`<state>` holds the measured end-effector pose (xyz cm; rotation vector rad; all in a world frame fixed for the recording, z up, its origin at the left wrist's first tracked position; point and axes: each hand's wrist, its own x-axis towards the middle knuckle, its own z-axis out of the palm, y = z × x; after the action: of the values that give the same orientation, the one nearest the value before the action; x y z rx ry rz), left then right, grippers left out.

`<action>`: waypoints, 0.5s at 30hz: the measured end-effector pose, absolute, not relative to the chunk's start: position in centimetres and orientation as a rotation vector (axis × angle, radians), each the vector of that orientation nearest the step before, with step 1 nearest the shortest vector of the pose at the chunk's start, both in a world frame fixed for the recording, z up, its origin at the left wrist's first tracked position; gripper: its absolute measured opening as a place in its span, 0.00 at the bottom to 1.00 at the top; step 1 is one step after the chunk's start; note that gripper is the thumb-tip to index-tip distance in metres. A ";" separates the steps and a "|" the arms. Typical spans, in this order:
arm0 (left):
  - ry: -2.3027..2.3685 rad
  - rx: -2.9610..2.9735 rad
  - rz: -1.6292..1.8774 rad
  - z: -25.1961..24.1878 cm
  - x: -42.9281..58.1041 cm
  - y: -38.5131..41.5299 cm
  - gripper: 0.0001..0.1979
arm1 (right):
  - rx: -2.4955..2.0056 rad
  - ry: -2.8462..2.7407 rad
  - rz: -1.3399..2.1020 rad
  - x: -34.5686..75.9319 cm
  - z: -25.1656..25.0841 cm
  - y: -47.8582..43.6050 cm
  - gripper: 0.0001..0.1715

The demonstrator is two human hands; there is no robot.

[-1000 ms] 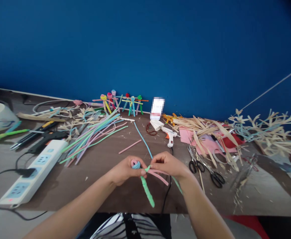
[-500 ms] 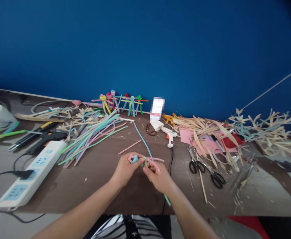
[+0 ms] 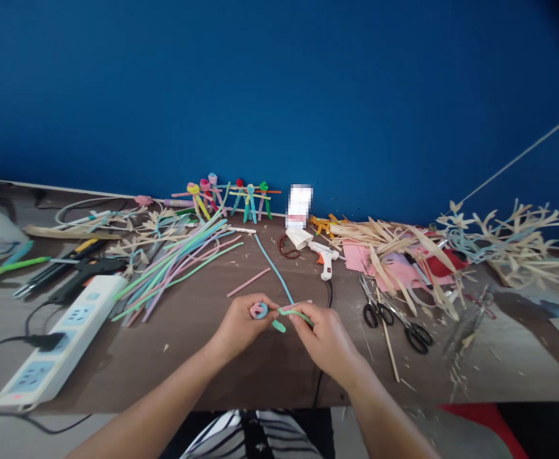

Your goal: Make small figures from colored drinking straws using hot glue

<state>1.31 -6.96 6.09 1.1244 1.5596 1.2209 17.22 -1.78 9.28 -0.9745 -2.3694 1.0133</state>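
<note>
Above the front of the table, my left hand is closed on a small pipe-cleaner figure with a coiled pink and blue head. Close beside it, my right hand pinches a light green pipe cleaner that crosses the figure's pink strands just right of the left fingertips. A green end hangs below the left fingers. How the strands wrap is partly hidden by the fingers. A blue pipe cleaner lies on the table just beyond the hands, and a short pink piece rests to its left.
Several finished pipe-cleaner figures stand along the wall. A pile of pipe cleaners and a white power strip are at left. A white glue gun, scissors and dried husk strips lie at right.
My right hand has shifted slightly right and turned, its knuckles now upward. The green pipe cleaner's long end no longer hangs below the right hand; a green end shows under the left fingers.
</note>
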 end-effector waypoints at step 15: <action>1.297 0.735 1.468 5.4 1.2 -6.8 0.07 | -0.978 -2.161 1.755 15.5 5.7 -0.6 0.15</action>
<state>1.25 -6.82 5.40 0.7346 1.2972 1.4684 15.50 -0.61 5.75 -0.9779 -2.1609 1.7553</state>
